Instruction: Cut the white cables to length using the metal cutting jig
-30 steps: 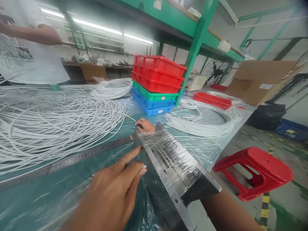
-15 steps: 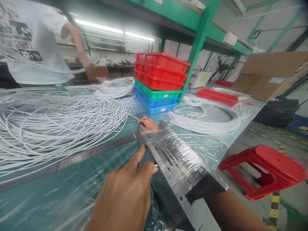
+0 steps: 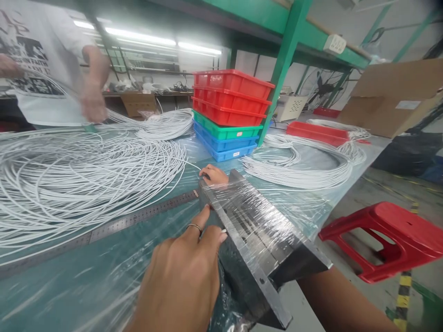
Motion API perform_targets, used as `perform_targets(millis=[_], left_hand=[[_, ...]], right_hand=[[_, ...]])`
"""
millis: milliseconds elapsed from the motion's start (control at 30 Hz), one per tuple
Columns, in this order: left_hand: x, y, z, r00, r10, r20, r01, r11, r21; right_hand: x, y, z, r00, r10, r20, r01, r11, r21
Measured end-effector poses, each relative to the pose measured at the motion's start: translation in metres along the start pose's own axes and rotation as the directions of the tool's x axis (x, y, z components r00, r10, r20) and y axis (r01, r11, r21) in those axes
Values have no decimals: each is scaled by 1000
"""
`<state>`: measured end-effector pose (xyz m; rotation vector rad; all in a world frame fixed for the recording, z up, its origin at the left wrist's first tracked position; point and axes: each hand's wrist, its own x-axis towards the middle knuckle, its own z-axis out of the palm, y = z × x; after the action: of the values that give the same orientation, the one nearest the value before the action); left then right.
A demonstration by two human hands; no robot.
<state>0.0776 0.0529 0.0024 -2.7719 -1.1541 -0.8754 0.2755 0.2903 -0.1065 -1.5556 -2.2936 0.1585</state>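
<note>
A long metal angle bar (image 3: 263, 230) wrapped in clear plastic film lies slantwise over the table's near right corner. My left hand (image 3: 183, 276), a ring on one finger, lies flat with its fingertips pressed against the bar's left flank and the film there. My right hand (image 3: 214, 175) curls around the bar's far end, and its forearm runs beneath the bar from the lower right. A steel ruler (image 3: 138, 216) lies on the green table (image 3: 69, 286) and meets the bar's far end.
A big heap of white cable (image 3: 79, 175) covers the left of the table and a smaller bundle (image 3: 301, 166) lies right. Stacked plastic trays (image 3: 228, 115) stand by a green post (image 3: 284, 69). A co-worker (image 3: 44, 60) handles cable at far left. A red stool (image 3: 391, 235) stands on the floor.
My left hand slid forward and right until its fingertips press the bar. The co-worker's arm swung down toward the cable. My right hand stayed on the bar's far end.
</note>
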Motion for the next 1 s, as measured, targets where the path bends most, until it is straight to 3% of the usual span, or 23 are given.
perform_targets(millis=[133, 433, 567, 700, 800, 900, 1000], left_hand=[[2, 4, 1, 1000, -1, -19, 2, 998, 61], [1, 5, 6, 998, -15, 63, 4, 985, 170], [5, 7, 5, 978, -46, 202, 8, 983, 183], [15, 13, -3, 912, -130, 389, 59, 980, 189], [20, 15, -7, 875, -170, 453, 98, 979, 179], [19, 15, -6, 871, -169, 461, 101, 981, 168], [17, 16, -4, 894, -167, 416, 107, 981, 163]], right_hand=[[1, 1, 2, 1000, 4, 7, -4, 1000, 18], [2, 4, 6, 1000, -3, -15, 4, 998, 58], [-2, 3, 6, 1000, -16, -23, 18, 997, 71], [-3, 5, 9, 999, -30, -44, 33, 996, 81], [-2, 8, 12, 998, -35, -61, 40, 996, 82], [-1, 12, 16, 997, -44, -69, 50, 995, 84], [0, 16, 20, 996, -48, -76, 54, 995, 85]])
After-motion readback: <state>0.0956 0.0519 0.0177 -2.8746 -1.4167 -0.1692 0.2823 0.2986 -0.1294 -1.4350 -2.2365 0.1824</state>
